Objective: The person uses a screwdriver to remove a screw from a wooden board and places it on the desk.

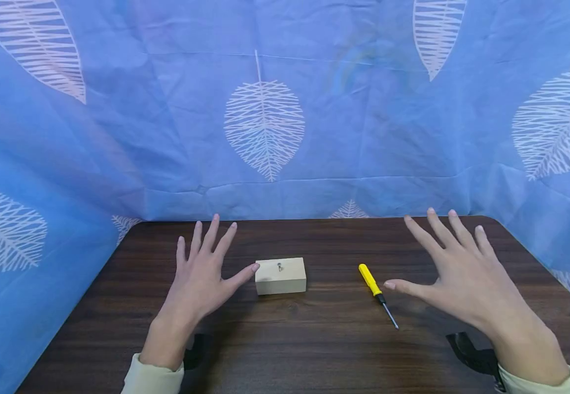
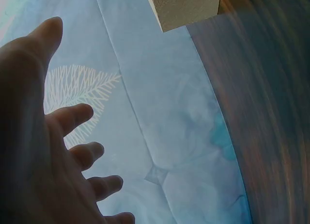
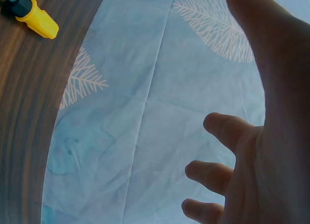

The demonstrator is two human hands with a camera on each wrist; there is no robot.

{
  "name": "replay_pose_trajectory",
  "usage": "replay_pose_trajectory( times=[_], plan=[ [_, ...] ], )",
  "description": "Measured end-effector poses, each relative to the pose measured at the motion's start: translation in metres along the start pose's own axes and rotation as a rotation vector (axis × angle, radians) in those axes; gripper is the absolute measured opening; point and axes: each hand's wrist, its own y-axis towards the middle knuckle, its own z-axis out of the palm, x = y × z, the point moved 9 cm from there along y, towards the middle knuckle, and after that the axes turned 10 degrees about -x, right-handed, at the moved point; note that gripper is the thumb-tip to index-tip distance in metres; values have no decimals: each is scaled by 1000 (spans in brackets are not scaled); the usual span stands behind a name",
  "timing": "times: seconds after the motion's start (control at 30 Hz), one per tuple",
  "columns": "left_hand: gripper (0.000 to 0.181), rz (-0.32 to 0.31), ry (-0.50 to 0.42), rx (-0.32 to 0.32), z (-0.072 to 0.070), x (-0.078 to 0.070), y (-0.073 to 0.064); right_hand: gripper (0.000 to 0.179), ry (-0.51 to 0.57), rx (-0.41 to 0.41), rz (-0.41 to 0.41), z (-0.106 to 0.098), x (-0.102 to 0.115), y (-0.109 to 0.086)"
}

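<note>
Our left hand [image 1: 201, 284] and right hand [image 1: 467, 282] spread fingers [image 1: 225, 241] apart, while the head view alone shows the yellow screwdriver [image 1: 375, 289] uncropped.

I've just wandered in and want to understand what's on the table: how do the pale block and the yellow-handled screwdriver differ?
The pale block is box-shaped; the screwdriver is long and slender.
The block is one pale colour; the screwdriver has a yellow handle and a metal shaft.
The block's long side runs left to right; the screwdriver slants, tip towards the person.
Both rest on the dark table, ungripped.
</note>
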Motion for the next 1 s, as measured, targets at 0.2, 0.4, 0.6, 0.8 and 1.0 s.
replay_pose_trajectory(
  times=[0.2, 0.4, 0.6, 0.8, 1.0],
  plan=[
    [96, -4, -23, -2, 1, 2, 1, 120, 2, -4, -15, 2, 3, 1],
    [95, -2, -92, -2, 8, 4, 2, 120, 9, -14, -8, 3, 0, 0],
    [97, -59, -207, 37, 27, 11, 2, 117, 75, -52, -6, 3, -1, 2],
    [97, -114, -366, 100, 50, 12, 3, 106, 242, -5, 79, 15, -9, 6],
    [94, -98, -473, 169, 69, 8, 2, 95, 412, 60, 184, 46, -19, 6]
  ],
)
